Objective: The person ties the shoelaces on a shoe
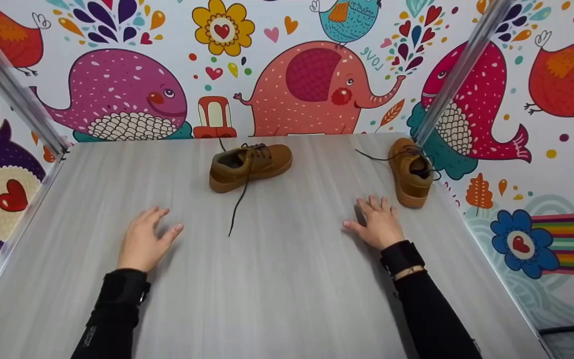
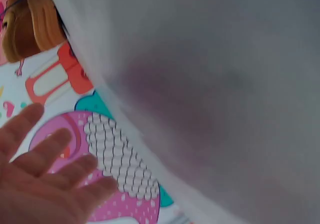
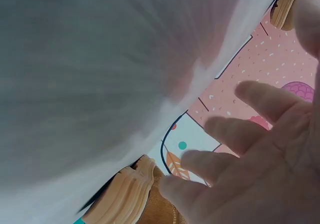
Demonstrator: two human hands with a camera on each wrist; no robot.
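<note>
Two brown lace-up shoes stand on a grey wood-grain table [image 1: 267, 279]. The left shoe [image 1: 252, 167] lies sideways at the back middle, toe to the right, with a dark lace [image 1: 237, 209] trailing toward the front. The right shoe [image 1: 410, 174] stands at the back right corner, heel toward me, its lace ends loose to either side. My left hand [image 1: 142, 239] hovers over the table left of the first shoe, fingers relaxed and holding nothing. My right hand [image 1: 379, 224] is spread just in front and left of the right shoe, also holding nothing.
Printed cartoon panels with an elephant [image 1: 312, 89] and a purple whale [image 1: 127, 94] rise behind the table. Metal posts [image 1: 454, 80] stand at both back corners. A side panel with a blue flower [image 1: 521, 244] borders the right edge.
</note>
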